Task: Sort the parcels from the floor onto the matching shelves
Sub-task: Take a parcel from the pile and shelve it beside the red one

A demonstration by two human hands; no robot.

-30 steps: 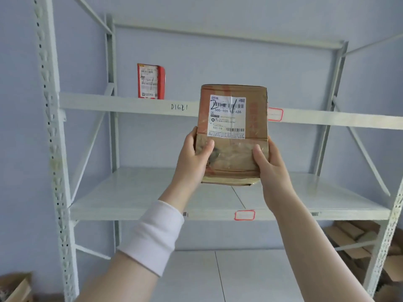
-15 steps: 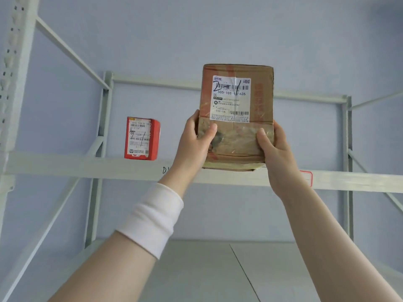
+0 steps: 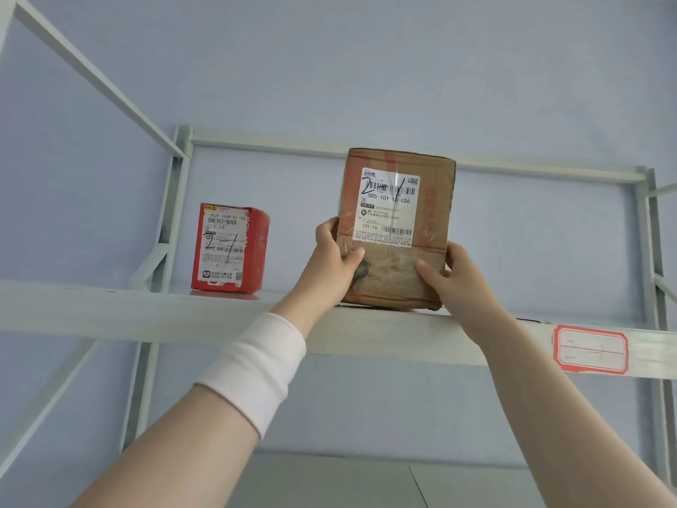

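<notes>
Both hands, left (image 3: pixel 335 260) and right (image 3: pixel 452 275), grip a worn brown box (image 3: pixel 397 229) labelled "505-101-16-626", handwritten "2-1", at the shelf (image 3: pixel 146 311) edge, right of a red box (image 3: pixel 230 248).

Wide white fabric wristband (image 3: pixel 252 368) on L forearm (image 3: pixel 176 449), R forearm (image 3: pixel 549 397) bare

This has the look of a parcel storeroom, a courier depot or small warehouse. A bare pale-grey steel rack (image 3: pixel 175 221) of uprights and diagonal braces stands against a plain blue wall (image 3: pixel 366 67), and its front beam (image 3: pixel 110 311) carries a red-bordered location sticker (image 3: pixel 590 349). A red parcel (image 3: pixel 229 249) and a brown cardboard parcel (image 3: pixel 395 229) both wear printed barcode waybills with numbers scrawled across them in marker.
</notes>
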